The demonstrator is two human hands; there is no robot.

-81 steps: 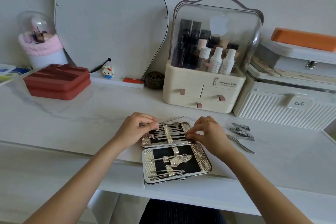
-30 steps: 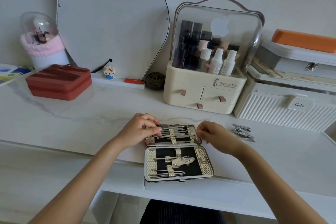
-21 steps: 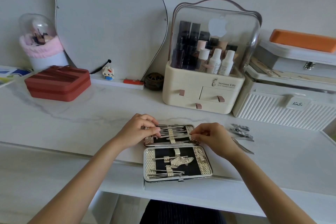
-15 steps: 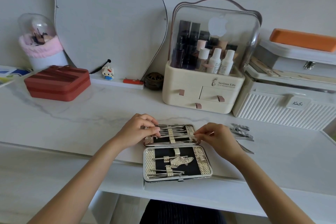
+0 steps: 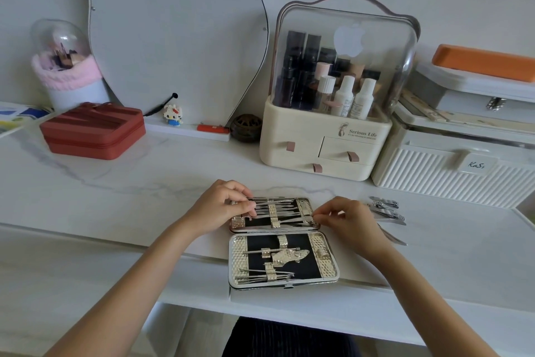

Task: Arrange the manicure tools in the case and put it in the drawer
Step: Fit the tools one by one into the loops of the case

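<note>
Your case [image 5: 282, 243] lies open on the bench [image 5: 115, 197].
Your left hand [image 5: 223, 206] pinches tools at its far half; your right hand [image 5: 347, 219] pinches its right edge; clippers [image 5: 385, 207] lie right of the case.

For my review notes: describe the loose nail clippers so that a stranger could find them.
Start at the ribbed white box on the right. In front of it, on the white tabletop, lie the nail clippers, right of the open case. They alone lie loose, outside the case.
</note>
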